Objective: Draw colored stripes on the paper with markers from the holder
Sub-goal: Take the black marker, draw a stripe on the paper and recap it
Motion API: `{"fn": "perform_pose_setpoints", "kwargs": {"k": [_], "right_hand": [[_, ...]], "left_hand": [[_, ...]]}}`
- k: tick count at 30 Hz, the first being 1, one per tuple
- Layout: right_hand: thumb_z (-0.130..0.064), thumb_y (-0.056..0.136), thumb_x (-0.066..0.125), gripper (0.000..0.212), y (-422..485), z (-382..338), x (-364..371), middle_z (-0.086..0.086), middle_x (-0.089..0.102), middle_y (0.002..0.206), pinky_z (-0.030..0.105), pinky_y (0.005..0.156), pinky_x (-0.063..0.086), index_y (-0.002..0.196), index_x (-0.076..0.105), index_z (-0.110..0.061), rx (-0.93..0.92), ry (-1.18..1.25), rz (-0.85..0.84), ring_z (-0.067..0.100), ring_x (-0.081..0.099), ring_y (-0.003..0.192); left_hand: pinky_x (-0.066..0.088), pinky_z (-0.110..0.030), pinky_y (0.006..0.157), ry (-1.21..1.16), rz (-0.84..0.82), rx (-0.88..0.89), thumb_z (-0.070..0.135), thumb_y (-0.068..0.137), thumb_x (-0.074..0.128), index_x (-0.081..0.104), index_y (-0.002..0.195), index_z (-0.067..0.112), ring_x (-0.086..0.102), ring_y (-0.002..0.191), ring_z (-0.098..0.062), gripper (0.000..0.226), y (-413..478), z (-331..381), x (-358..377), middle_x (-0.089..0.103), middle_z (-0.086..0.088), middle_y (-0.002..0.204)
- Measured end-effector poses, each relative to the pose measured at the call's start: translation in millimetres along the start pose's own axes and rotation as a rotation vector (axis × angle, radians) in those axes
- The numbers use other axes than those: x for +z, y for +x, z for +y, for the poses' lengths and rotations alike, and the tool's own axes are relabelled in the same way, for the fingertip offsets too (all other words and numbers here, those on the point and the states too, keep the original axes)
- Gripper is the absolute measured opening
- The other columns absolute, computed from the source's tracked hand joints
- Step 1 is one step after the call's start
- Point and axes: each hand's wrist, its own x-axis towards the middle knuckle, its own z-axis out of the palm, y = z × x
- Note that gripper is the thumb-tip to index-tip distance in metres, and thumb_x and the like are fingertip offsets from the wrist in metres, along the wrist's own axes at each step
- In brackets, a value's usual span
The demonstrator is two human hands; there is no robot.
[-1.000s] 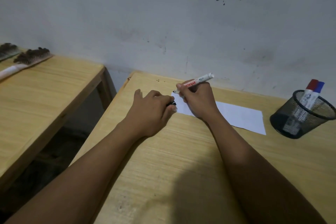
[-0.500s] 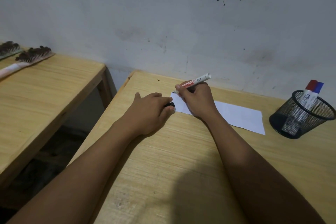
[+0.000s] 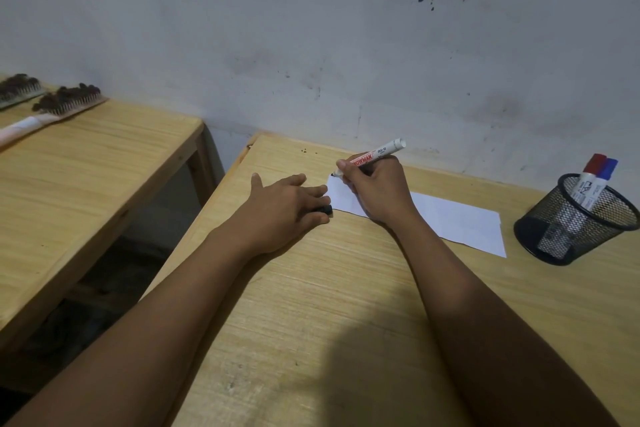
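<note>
A white sheet of paper (image 3: 450, 218) lies on the wooden table (image 3: 346, 305) near the wall. My right hand (image 3: 377, 191) grips a white marker (image 3: 377, 153) with red lettering, its dark tip touching the paper's far left corner. My left hand (image 3: 287, 204) rests flat on the table just left of the paper, with the black marker cap (image 3: 325, 209) pinched under its fingers. A black mesh holder (image 3: 575, 222) at the right holds a red-capped marker (image 3: 593, 166) and a blue-capped marker (image 3: 606, 170). No stripes show on the visible paper.
A second wooden table (image 3: 86, 166) stands to the left across a gap, with two wire brushes (image 3: 65, 102) lying on it. A stained white wall (image 3: 346, 45) runs directly behind both tables.
My right hand has lowered the marker tip onto the paper's left corner. My left hand has flattened against the table, still holding the cap.
</note>
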Motion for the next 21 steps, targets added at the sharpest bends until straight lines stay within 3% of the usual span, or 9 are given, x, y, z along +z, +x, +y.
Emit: {"fn": "perform_pose_setpoints", "kwargs": {"k": [3,10,18,21], "right_hand": [[-0.035,0.096,0.070,0.030,-0.4,-0.4,0.2,0.010,0.076,0.078,0.045,0.075,0.059,0.087,0.078,-0.008,-0.003,0.002,-0.001,0.022,0.069,0.071],[-0.035,0.097,0.069,0.029,0.2,0.1,-0.5,0.002,0.072,0.072,0.031,0.066,0.053,0.086,0.077,-0.009,-0.005,0.002,-0.015,0.013,0.064,0.065],[-0.035,0.097,0.069,0.029,-1.8,1.0,-2.3,0.003,0.076,0.080,0.029,0.072,0.057,0.094,0.079,-0.008,-0.014,0.003,-0.022,0.012,0.071,0.073],[-0.035,0.096,0.070,0.027,-2.6,0.0,-3.0,-0.001,0.076,0.077,0.024,0.069,0.054,0.093,0.079,-0.009,-0.013,0.010,-0.029,0.004,0.070,0.069]], "left_hand": [[0.006,-0.076,0.108,0.001,-0.012,-0.004,0.050,0.096,0.044,0.063,0.120,0.041,0.019,0.149,-0.015,0.032,1.1,-1.1,-0.4,0.039,0.016,0.152],[0.010,-0.076,0.108,0.022,-0.014,-0.010,0.050,0.096,0.044,0.063,0.119,0.040,0.020,0.148,-0.015,0.032,1.6,-0.9,-1.2,0.040,0.017,0.152],[0.011,-0.076,0.107,0.041,-0.027,-0.005,0.053,0.095,0.043,0.060,0.125,0.040,0.022,0.148,-0.016,0.037,3.7,-2.3,-1.5,0.040,0.016,0.152],[0.011,-0.076,0.107,0.049,-0.034,-0.008,0.053,0.095,0.043,0.060,0.126,0.039,0.021,0.148,-0.016,0.037,4.4,-2.0,-1.4,0.039,0.016,0.153]]}}
